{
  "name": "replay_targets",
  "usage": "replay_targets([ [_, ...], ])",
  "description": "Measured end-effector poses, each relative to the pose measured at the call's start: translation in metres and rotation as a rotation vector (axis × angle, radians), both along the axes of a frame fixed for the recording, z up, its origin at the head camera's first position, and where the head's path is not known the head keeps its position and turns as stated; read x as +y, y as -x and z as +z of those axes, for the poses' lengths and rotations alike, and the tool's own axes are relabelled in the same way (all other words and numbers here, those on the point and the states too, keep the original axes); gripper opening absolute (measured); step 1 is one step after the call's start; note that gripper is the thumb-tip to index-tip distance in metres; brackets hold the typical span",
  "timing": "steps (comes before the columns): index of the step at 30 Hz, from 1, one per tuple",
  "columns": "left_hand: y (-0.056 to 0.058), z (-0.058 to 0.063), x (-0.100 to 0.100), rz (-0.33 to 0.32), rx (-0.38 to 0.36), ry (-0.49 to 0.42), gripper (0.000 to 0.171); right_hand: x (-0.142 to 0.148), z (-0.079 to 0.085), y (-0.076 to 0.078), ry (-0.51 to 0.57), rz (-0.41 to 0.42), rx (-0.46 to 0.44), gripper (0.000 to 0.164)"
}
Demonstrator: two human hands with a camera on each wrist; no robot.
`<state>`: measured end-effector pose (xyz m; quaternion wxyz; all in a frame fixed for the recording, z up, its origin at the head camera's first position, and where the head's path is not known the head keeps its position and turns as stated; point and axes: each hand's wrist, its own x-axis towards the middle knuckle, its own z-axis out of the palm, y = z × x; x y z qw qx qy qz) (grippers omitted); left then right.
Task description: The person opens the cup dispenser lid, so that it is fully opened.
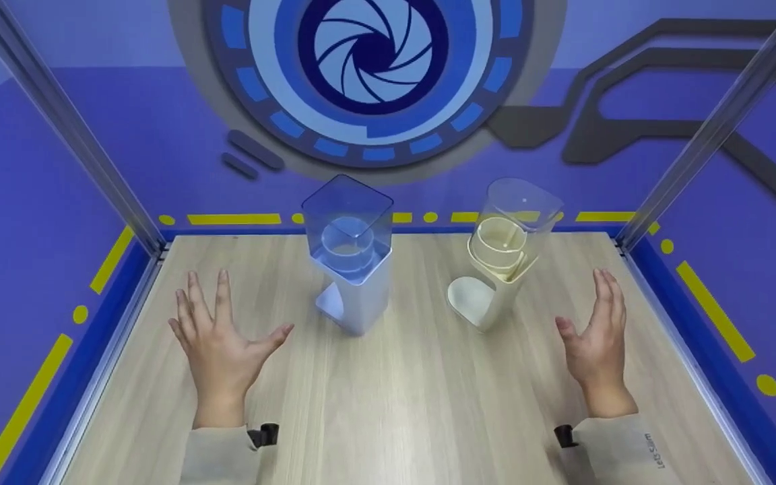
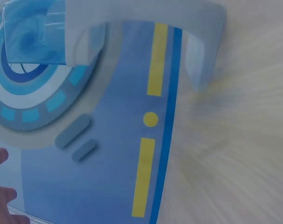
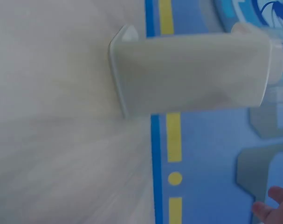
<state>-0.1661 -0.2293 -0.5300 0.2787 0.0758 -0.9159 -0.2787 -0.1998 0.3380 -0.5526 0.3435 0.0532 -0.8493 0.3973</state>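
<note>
Two dispenser-like stands with clear upper containers rise from the table. The blue one (image 1: 364, 296) has a square see-through top and a small foot plate; the cream one (image 1: 499, 296) has a rounded clear top and a rounded foot. To the left of the blue stand, my left hand (image 1: 219, 343) is held with fingers spread, touching nothing. My right hand (image 1: 598, 350) is right of the cream stand, fingers straight and thumb apart, also holding nothing. In the left wrist view the blue stand (image 2: 146, 14) shows at the top; the right wrist view shows the cream stand's body (image 3: 192, 74).
The light wood table (image 1: 388, 404) is bounded by blue printed panels (image 1: 428, 195) at the back and sides. Metal frame posts (image 1: 85, 135) stand at the corners. Black clips (image 1: 267, 435) stick out from both sleeve cuffs.
</note>
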Motion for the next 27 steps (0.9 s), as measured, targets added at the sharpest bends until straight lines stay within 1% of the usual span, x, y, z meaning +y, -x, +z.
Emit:
replay_targets([
  [5,-0.002,0.003,0.010,-0.062,0.096,-0.069,0.138,-0.030,0.007,-0.006,0.113,0.045,0.228,0.118],
  [9,-0.003,0.005,0.019,-0.121,0.166,-0.148,0.137,-0.062,0.014,-0.006,0.212,0.120,0.413,0.113],
  [12,-0.002,0.006,0.027,-0.154,0.206,-0.203,0.135,-0.090,0.020,-0.005,0.300,0.184,0.507,0.108],
  [15,-0.001,0.006,0.036,-0.194,0.218,-0.289,0.131,-0.114,0.022,-0.002,0.354,0.259,0.544,0.100],
  [17,0.000,0.005,0.042,-0.232,0.215,-0.358,0.128,-0.128,0.022,0.000,0.377,0.321,0.543,0.093],
  [19,0.001,0.004,0.049,-0.265,0.202,-0.421,0.127,-0.138,0.020,0.004,0.388,0.384,0.515,0.083],
  [21,0.002,0.002,0.054,-0.293,0.192,-0.473,0.127,-0.148,0.019,0.007,0.406,0.447,0.462,0.065],
  [23,0.003,0.001,0.059,-0.305,0.183,-0.514,0.125,-0.159,0.016,0.011,0.428,0.488,0.369,0.050],
  [24,0.004,0.000,0.062,-0.308,0.180,-0.531,0.124,-0.164,0.014,0.013,0.445,0.499,0.310,0.046],
  [27,0.005,-0.004,0.073,-0.312,0.169,-0.591,0.119,-0.178,0.007,0.019,0.503,0.506,0.126,0.046],
])
